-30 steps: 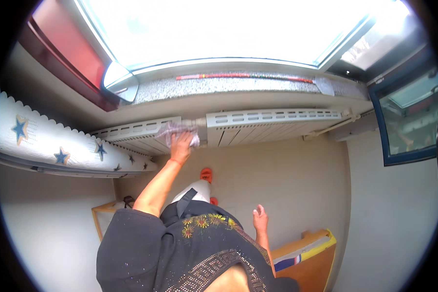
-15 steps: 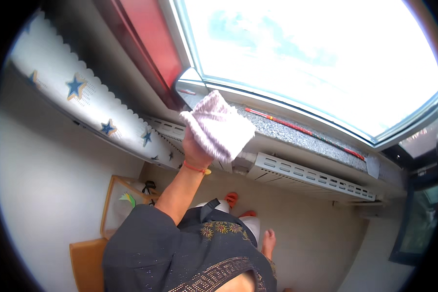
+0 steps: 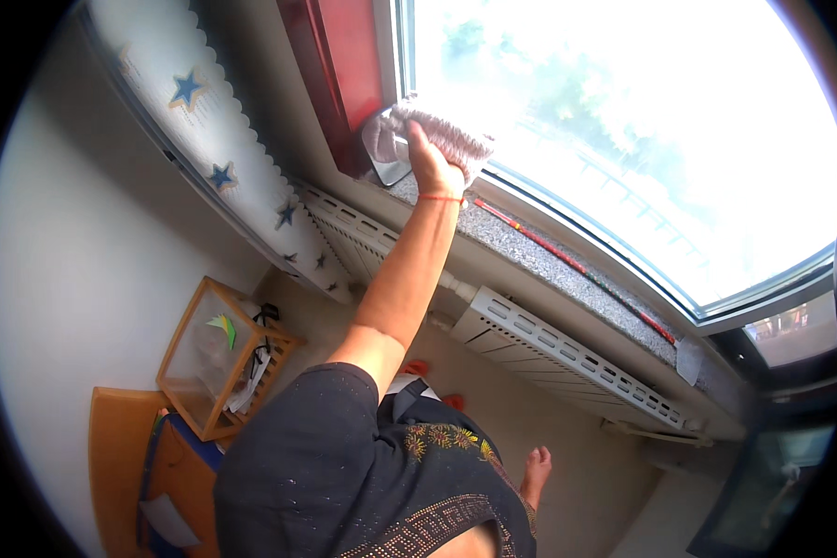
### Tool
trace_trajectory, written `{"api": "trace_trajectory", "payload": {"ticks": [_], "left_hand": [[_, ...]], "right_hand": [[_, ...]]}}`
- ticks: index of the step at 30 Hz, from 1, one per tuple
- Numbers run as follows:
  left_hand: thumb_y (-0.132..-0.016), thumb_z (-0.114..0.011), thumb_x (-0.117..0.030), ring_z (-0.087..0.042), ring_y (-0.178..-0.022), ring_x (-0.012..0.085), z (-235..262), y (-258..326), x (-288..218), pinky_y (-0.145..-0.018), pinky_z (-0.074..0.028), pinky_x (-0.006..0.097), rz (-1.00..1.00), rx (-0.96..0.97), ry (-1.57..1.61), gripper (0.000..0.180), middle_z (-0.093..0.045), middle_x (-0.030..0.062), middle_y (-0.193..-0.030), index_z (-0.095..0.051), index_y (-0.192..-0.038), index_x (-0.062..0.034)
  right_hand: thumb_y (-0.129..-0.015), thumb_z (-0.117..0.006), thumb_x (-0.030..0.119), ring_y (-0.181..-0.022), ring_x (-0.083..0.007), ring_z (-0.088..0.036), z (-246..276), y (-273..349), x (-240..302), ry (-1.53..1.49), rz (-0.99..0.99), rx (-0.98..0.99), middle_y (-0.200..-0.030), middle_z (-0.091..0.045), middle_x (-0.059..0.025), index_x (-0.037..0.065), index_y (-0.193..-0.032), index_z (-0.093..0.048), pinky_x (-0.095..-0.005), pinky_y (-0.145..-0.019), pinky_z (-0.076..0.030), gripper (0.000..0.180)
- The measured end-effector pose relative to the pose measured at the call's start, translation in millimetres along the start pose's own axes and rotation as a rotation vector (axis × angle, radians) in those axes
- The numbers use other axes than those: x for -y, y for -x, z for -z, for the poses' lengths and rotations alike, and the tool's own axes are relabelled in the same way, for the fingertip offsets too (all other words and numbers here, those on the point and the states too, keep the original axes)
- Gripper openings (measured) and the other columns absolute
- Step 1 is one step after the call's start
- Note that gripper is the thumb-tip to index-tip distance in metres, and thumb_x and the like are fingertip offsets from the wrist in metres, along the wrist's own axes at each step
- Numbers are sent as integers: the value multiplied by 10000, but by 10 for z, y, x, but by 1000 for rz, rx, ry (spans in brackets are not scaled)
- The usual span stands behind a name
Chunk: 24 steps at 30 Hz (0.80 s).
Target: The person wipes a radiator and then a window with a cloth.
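At the lower left corner of the window (image 3: 623, 139), my left hand (image 3: 434, 169) grips a fluffy pale-pink folded cloth (image 3: 451, 139). Its thumb lies along the near side, while the other fingers are mostly hidden. The cloth covers part of the window frame and of a dark-edged, mirror-like object (image 3: 391, 175) standing on the sill. Low beside my body, away from the window, hangs my right hand (image 3: 536, 471). Its small visible fingers look loosely apart, with nothing seen in them.
A thin red rod (image 3: 567, 260) lies along the speckled stone sill (image 3: 521, 244). Below are white radiators (image 3: 567, 353). At left are a star-patterned curtain-like cover (image 3: 205, 130), a wooden-framed stand (image 3: 209, 344) and an orange-brown chair (image 3: 116, 465). Red slippers (image 3: 417, 368) show on the floor.
My left hand has reached farther out with the cloth, up to the window's lower left corner. The view has shifted, showing more of the stand and chair.
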<state>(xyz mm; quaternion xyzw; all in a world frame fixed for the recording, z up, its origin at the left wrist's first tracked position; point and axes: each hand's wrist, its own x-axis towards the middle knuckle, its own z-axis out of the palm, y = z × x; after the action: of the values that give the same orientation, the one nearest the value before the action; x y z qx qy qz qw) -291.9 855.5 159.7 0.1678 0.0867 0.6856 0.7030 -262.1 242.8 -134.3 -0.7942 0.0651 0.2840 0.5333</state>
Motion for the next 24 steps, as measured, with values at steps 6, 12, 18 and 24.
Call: {"api": "trace_trajectory", "payload": {"ticks": [6,12,18,24], "left_hand": [[-982,-366,-395,-474,-1158,228,-356,-234,554,-983,-397,377,86,-12,-24,529,-456,88,-1295,-324,-1391,-61],[-975,-424,-375,-404,-1238,220,-1016,474,529,-1050,-317,364,125,150,-87,581,-417,104,-1356,-276,-1416,-25],[-967,-321,-498,-482,-1163,299,-1110,1446,315,-1018,-375,473,728,568,554,561,-505,129,-1231,-417,-1296,-54],[-948,-240,-514,-413,-1260,332,-507,2357,571,-1067,-311,472,886,491,335,648,-439,144,-1367,-368,-1375,-45]], "right_hand": [[-880,-598,163,-781,-94,-558,268,47,-231,0,-26,56,-965,-596,-55,-41,-1270,-457,-234,-619,-466,462],[-904,-596,217,-1002,-176,-587,-48,-11,559,-71,-7,242,-1146,-580,-88,-12,-1314,-428,-299,-796,-494,498],[-927,-547,288,-1191,-260,-506,-743,133,2220,-337,294,736,-1313,-501,-156,2,-1357,-396,-392,-957,-442,538],[-915,-419,548,-1319,-299,-351,-1241,112,2979,-1303,287,979,-1424,-395,-116,129,-1403,-352,-481,-1077,-284,646]]}}
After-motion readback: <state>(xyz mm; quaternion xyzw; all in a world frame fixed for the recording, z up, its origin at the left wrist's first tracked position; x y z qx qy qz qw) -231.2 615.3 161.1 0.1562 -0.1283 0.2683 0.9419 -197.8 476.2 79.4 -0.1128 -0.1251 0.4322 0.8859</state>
